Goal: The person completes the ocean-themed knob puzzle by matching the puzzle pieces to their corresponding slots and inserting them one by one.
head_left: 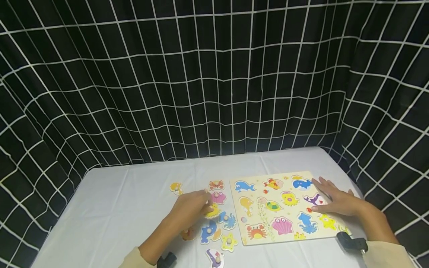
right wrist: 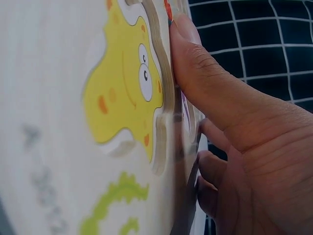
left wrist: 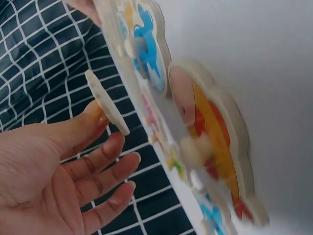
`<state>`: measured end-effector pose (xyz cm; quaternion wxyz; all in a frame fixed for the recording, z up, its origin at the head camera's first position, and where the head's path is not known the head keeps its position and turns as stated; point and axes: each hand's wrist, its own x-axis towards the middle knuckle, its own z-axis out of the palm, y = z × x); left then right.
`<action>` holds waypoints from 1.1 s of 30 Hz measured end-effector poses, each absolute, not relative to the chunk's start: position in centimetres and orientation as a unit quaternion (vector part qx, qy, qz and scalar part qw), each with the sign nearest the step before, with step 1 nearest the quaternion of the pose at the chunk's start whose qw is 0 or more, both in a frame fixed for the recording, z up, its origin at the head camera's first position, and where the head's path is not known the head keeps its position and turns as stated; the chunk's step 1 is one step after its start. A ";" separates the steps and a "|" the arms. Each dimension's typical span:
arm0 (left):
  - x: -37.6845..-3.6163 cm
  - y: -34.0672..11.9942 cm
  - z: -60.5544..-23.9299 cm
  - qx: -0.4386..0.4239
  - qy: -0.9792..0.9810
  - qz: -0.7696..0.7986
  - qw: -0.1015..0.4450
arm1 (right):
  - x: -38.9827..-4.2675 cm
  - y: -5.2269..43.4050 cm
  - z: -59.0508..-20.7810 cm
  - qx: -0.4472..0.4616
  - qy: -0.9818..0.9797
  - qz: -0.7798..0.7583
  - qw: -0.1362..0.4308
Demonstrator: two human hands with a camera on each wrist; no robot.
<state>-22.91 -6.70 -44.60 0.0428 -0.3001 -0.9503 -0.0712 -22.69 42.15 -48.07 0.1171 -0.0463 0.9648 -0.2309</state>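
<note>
Two hands down | left hand (head_left: 192, 206) spread loosely over loose pieces (head_left: 218, 219), gripping nothing | right hand (head_left: 335, 199) lay flat on board (head_left: 261, 217), desk (head_left: 117, 208) | risk: careless sweep could scatter pieces.

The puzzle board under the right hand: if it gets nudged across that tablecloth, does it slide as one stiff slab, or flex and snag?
The puzzle board looks flat and rigid, so it would likely slide as one piece. It seems thin and probably light, so the right hand resting flat on it helps stop it shifting. The white tablecloth may bunch under a hard push.
</note>
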 end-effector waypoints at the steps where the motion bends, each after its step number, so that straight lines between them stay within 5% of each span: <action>1: -23.0 -6.5 -44.7 -0.302 -0.950 -0.072 0.045 | -22.7 42.1 -48.1 -0.046 0.965 -0.231 0.117; 33: -25.7 2.3 -43.3 -0.358 -0.932 -0.043 0.045 | -22.4 41.6 -47.8 -0.051 0.971 -0.209 0.103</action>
